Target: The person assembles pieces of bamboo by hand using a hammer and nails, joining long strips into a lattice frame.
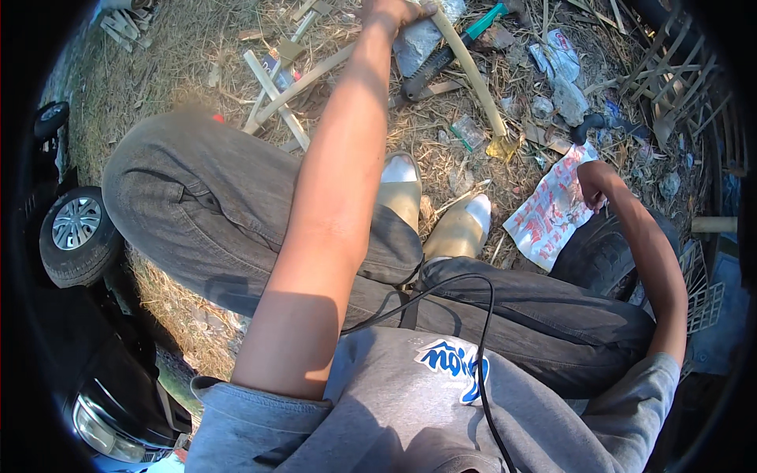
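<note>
Pale wood, the stick [476, 83] met the left hand [398, 10] at top centre, perhaps for steadying, grip unclear; the right hand [597, 182] hung half-curled, grip unclear.

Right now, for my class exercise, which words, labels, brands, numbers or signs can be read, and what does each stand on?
I won't copy wording or brands, so here is where lettering shows, unquoted:
Grey shirt: large blue lettering on a white backing, partly crossed by a black cable.
White sheet: red print, not clear enough to read.
White wrapper: red and blue marks, too small to read.
</note>
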